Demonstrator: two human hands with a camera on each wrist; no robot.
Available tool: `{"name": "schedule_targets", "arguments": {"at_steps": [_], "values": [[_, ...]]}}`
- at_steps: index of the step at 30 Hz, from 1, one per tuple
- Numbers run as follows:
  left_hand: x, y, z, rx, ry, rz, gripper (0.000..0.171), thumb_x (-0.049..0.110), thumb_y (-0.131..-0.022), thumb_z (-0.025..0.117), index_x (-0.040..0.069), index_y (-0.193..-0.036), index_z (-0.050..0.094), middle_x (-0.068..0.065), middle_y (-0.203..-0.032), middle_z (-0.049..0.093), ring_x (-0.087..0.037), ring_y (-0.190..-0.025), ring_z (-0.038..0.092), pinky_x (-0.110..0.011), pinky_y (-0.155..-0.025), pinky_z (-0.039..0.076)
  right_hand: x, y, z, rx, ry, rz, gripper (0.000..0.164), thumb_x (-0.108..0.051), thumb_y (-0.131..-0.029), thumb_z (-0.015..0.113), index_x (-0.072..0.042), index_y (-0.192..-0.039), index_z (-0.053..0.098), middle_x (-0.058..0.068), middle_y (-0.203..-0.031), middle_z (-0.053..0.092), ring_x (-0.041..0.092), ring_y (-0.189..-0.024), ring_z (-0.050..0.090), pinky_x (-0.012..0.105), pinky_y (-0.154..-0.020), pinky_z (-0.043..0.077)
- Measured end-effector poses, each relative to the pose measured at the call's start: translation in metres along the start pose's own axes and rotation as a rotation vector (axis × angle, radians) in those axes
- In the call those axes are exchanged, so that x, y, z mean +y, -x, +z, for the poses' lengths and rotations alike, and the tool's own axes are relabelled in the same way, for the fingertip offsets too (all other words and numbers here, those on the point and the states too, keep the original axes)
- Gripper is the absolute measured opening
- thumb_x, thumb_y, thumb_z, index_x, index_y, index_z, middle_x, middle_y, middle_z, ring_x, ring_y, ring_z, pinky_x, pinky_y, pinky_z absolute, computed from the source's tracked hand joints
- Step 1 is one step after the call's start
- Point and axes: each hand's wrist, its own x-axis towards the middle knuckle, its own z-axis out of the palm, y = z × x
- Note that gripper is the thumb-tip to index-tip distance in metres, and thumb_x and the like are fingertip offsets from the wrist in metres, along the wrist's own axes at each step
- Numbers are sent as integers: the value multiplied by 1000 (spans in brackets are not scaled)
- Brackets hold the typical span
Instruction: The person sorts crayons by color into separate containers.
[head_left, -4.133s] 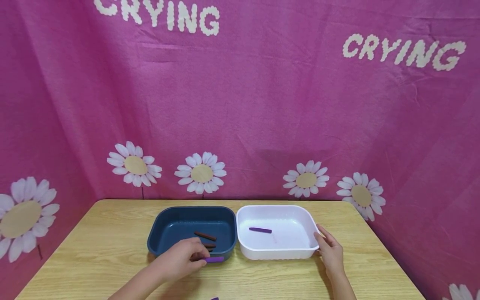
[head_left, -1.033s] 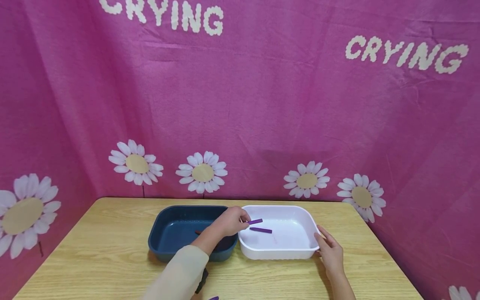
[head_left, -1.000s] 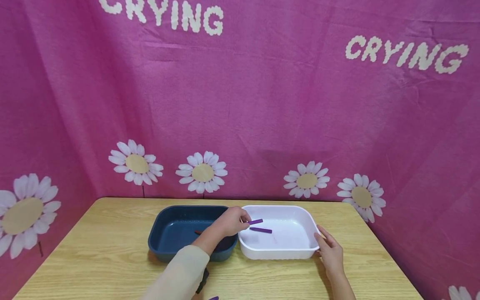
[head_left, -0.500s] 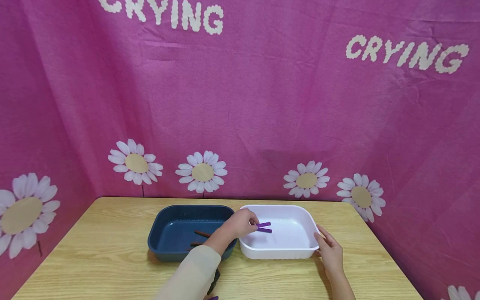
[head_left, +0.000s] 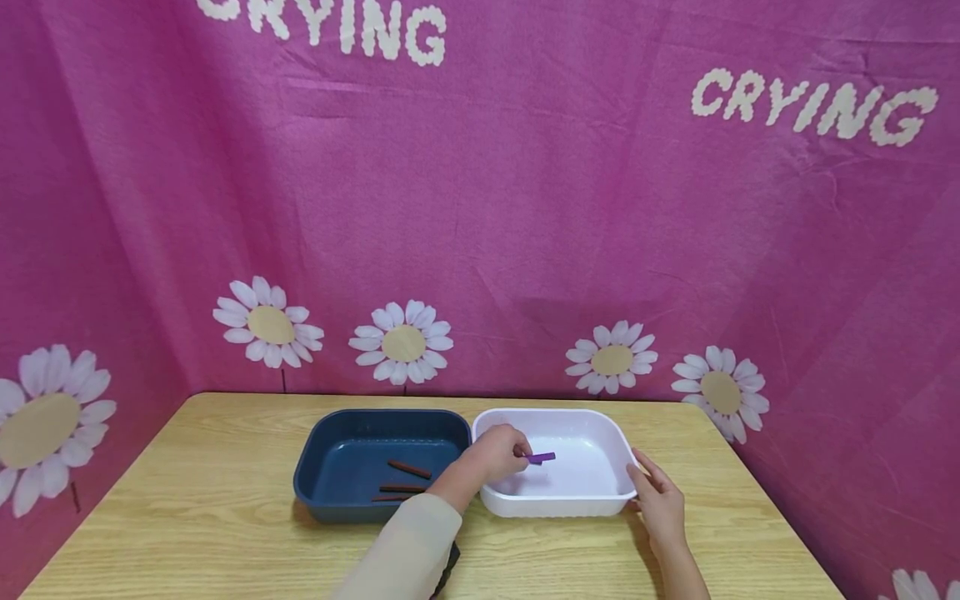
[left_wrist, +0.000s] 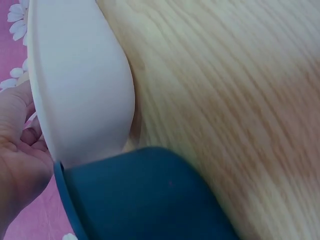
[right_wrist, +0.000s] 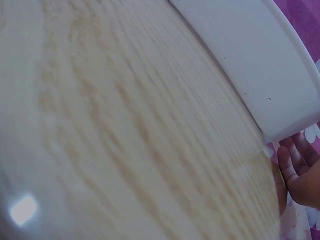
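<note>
Between the thumb and fingers of my left hand (head_left: 504,452) a purple crayon (head_left: 544,457) is pinched, low inside the white basin (head_left: 558,506). A second purple crayon lies on the basin floor, mostly hidden behind the held one. At the basin's right end, my right hand (head_left: 663,505) grips the wall, thumb at the rim and fingers along the outside. In the left wrist view, the left hand (left_wrist: 22,155) reaches over the rim and its fingertips are hidden. The right wrist view shows the right hand (right_wrist: 301,172) at the white basin's corner.
A dark blue basin (head_left: 322,500) stands directly left of the white one, under my left forearm. Several brown crayons (head_left: 408,469) lie in it. Both basins are on a wooden table (head_left: 187,517), with a pink daisy-print cloth (head_left: 487,250) hanging behind.
My left hand has carried the purple crayon from in front of the blue basin rightward into the white basin, then lower and farther right. The right hand stays at the white basin's end.
</note>
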Motion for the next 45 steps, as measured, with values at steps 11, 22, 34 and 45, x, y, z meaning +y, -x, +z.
{"name": "schedule_targets", "arguments": {"at_steps": [11,22,34,45], "values": [[0,-4,13,21,33,-14,8,6,-80,67,6,-87,72,-2,-78,67,-5,-71,53,-17,-70,45,-3,2,1,1,-11,2,52,-28,-91,61,-4,-135,47,-26,-72,61,-1,-63,58,18,-58,50],[1,-1,10,21,13,-33,14,10,-81,69,6,-95,71,-5,-88,67,-15,-85,60,-24,-80,49,0,1,1,1,-14,6,53,-29,-90,62,-5,-135,48,-25,-73,62,0,-64,59,18,-57,50],[2,1,2,22,15,-58,15,14,-82,70,7,-96,70,-4,-89,65,-14,-83,56,-26,-81,48,-1,1,1,-1,-13,4,54,-29,-90,61,-4,-136,47,-23,-72,63,1,-62,59,18,-56,50],[-3,3,-7,41,36,-47,18,16,-85,67,6,-99,70,-6,-95,66,-16,-89,58,-28,-82,49,0,-1,0,-1,3,15,54,-29,-91,60,-5,-137,46,-25,-73,62,0,-62,58,17,-57,49]]}}
